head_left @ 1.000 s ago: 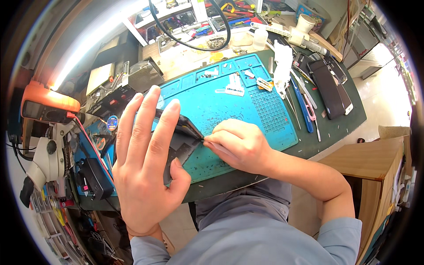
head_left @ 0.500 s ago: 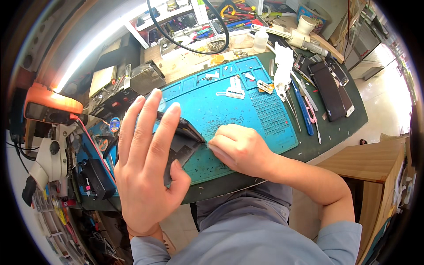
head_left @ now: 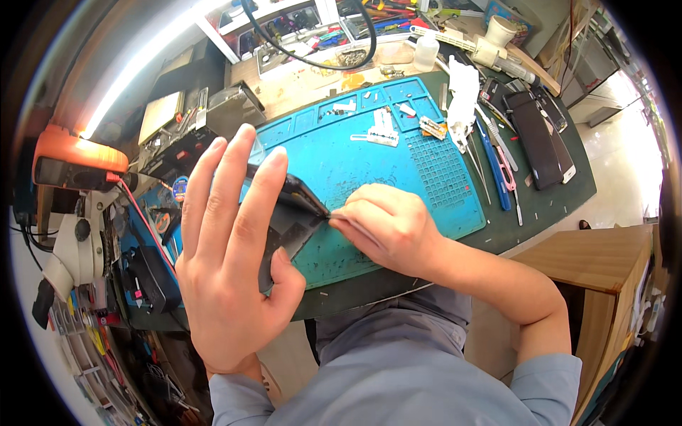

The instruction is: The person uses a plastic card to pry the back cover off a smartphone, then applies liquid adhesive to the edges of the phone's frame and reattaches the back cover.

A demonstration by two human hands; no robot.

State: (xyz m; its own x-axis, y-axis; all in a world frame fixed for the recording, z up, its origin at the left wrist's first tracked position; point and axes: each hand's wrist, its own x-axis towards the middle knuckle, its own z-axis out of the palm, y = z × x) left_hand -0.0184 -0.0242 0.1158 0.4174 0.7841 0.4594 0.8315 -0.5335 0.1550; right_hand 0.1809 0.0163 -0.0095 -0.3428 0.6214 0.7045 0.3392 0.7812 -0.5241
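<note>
Two poses: left hand (head_left: 231, 284) upright, spread, at black device (head_left: 293, 228); right hand (head_left: 394, 231) curled, fingertips pressed together.

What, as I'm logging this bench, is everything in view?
Device: one, black and grey, centre-left
Mat: one, blue, centre
Table: one, dark green, under mat
Meter: one, orange, left
Lamp: one, white, upper left
Bottle: one, whitish, behind mat
Phones: several, dark, right
Tools: several, blue, pink, silver, beside mat
Cable loop: one, black, top
Cabinet: one, brown, right
Clutter: uncounted, mixed colours, throughout
Left grip: one, bare, spread, partly hiding device
Right grip: one, bare, curled at device
</note>
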